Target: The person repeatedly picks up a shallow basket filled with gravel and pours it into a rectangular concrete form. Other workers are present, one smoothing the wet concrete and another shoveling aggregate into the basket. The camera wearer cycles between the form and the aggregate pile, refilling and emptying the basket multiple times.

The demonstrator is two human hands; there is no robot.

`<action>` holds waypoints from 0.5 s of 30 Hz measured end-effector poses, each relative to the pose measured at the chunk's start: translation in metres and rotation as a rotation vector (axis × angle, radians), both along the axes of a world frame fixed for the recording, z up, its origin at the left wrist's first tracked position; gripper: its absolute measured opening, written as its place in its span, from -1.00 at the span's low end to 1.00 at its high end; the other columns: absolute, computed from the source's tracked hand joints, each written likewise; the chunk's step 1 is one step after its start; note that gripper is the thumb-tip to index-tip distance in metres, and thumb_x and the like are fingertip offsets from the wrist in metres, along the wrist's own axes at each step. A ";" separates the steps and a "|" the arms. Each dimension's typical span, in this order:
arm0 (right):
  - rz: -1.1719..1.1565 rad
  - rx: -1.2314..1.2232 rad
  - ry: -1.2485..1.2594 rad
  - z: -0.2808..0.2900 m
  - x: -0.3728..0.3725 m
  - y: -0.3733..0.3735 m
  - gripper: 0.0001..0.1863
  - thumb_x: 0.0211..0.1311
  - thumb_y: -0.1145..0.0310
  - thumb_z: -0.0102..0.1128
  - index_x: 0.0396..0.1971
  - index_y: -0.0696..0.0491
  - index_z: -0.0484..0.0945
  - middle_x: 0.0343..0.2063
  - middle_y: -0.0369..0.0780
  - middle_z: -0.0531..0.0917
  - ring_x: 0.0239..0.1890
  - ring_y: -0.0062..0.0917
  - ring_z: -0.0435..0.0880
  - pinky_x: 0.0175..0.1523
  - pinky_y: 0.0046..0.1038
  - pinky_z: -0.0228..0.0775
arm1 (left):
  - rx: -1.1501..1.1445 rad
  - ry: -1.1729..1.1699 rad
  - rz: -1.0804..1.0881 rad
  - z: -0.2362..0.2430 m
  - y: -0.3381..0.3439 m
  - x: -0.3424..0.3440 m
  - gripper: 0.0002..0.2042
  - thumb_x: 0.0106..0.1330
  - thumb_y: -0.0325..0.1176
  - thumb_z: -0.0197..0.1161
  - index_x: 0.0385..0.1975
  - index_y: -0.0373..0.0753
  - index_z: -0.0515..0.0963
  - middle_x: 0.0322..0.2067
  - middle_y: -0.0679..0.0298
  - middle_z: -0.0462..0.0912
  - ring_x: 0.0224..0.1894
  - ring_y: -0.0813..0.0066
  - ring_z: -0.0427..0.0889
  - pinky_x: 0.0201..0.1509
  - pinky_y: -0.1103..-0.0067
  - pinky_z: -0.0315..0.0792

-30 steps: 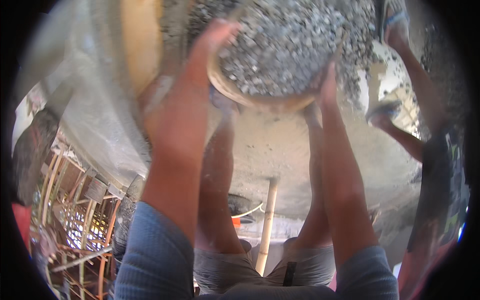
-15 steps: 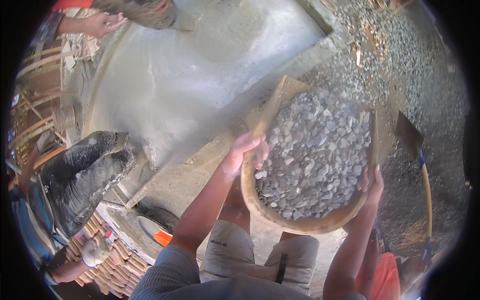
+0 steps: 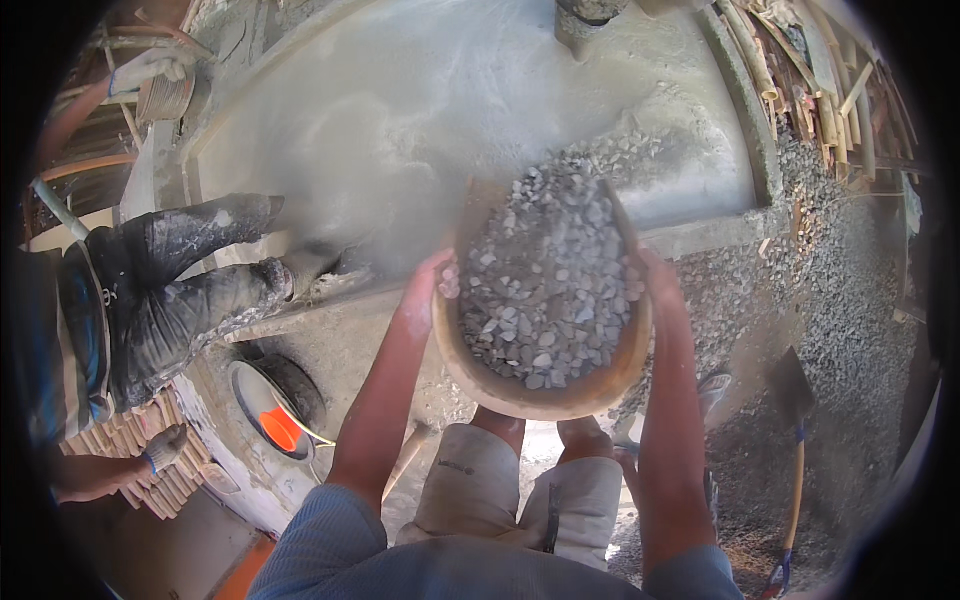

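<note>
My left hand (image 3: 440,270) grips the left side of a wooden-rimmed, scoop-shaped pan (image 3: 542,405), and my right hand (image 3: 650,280) grips its right side. Grey gravel (image 3: 540,290) fills the pan. Its open far end is over the edge of a wet, smooth concrete area (image 3: 380,120); loose stones (image 3: 610,150) lie or fall just beyond that end, blurred, onto the pale surface.
A co-worker in dusty dark trousers (image 3: 200,320) with gloved hands is at left, beside stacked wooden pieces (image 3: 150,460). A bucket with an orange scoop (image 3: 280,430) stands below. A shovel (image 3: 795,390) lies right on spread gravel (image 3: 840,280), below bamboo scraps (image 3: 830,90).
I have turned toward the concrete area. The pan of gravel has swung from the right onto its edge, and stones now show spreading beyond its far end.
</note>
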State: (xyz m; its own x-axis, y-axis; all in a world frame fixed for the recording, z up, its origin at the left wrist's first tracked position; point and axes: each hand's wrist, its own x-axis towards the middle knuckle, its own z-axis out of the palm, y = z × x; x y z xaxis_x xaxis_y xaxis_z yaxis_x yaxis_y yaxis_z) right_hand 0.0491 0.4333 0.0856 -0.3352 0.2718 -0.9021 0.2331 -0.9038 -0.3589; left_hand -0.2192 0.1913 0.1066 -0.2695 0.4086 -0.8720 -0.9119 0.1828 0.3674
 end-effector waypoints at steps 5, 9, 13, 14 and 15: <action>0.097 -0.048 -0.003 0.007 -0.052 -0.076 -0.61 0.32 0.08 -0.05 -0.39 0.17 0.42 -0.76 -0.35 0.32 -0.82 -0.67 0.20 -0.68 -0.58 0.07 | -0.196 0.092 -0.015 0.033 -0.070 -0.015 -0.88 0.27 -0.29 0.08 -0.45 -0.16 0.37 -0.75 0.48 0.31 -0.80 0.73 0.22 -0.76 0.78 0.12; 0.161 0.048 -0.028 0.030 -0.034 -0.092 -0.60 0.33 0.06 -0.09 -0.39 0.15 0.43 -0.77 -0.35 0.32 -0.83 -0.67 0.21 -0.71 -0.58 0.08 | -0.153 0.030 -0.010 0.021 -0.091 -0.005 -0.91 0.26 -0.35 0.10 -0.45 -0.16 0.36 -0.74 0.46 0.34 -0.81 0.73 0.24 -0.76 0.75 0.14; 0.213 0.184 -0.143 0.044 -0.067 -0.022 -0.64 0.33 0.11 -0.08 -0.39 0.15 0.43 -0.77 -0.36 0.35 -0.84 -0.68 0.19 -0.73 -0.60 0.07 | 0.126 -0.104 0.007 -0.015 -0.044 -0.025 -0.87 0.25 -0.37 0.10 -0.53 -0.15 0.34 -0.77 0.45 0.33 -0.83 0.69 0.24 -0.75 0.72 0.14; 0.242 0.154 -0.222 0.046 -0.091 0.003 -0.65 0.32 0.13 -0.08 -0.38 0.15 0.44 -0.77 -0.36 0.35 -0.84 -0.70 0.18 -0.72 -0.60 0.07 | 0.134 -0.144 0.033 -0.026 -0.024 -0.036 -0.86 0.25 -0.37 0.10 -0.54 -0.15 0.34 -0.78 0.46 0.32 -0.83 0.69 0.24 -0.74 0.70 0.14; 0.206 0.105 -0.297 0.050 -0.118 0.022 -0.67 0.32 0.16 -0.08 -0.36 0.15 0.45 -0.77 -0.38 0.36 -0.83 -0.71 0.18 -0.72 -0.61 0.06 | 0.164 -0.177 0.051 -0.037 -0.005 -0.049 -0.86 0.24 -0.37 0.10 -0.54 -0.15 0.34 -0.78 0.46 0.32 -0.82 0.68 0.24 -0.74 0.70 0.14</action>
State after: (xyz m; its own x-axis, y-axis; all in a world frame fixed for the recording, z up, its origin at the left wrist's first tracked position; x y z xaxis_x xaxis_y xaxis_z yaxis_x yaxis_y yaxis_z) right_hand -0.0685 0.4554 0.1353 -0.1201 0.3223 -0.9390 0.5143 -0.7888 -0.3365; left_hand -0.2686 0.1863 0.0698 -0.1422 0.5385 -0.8305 -0.9712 0.0863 0.2222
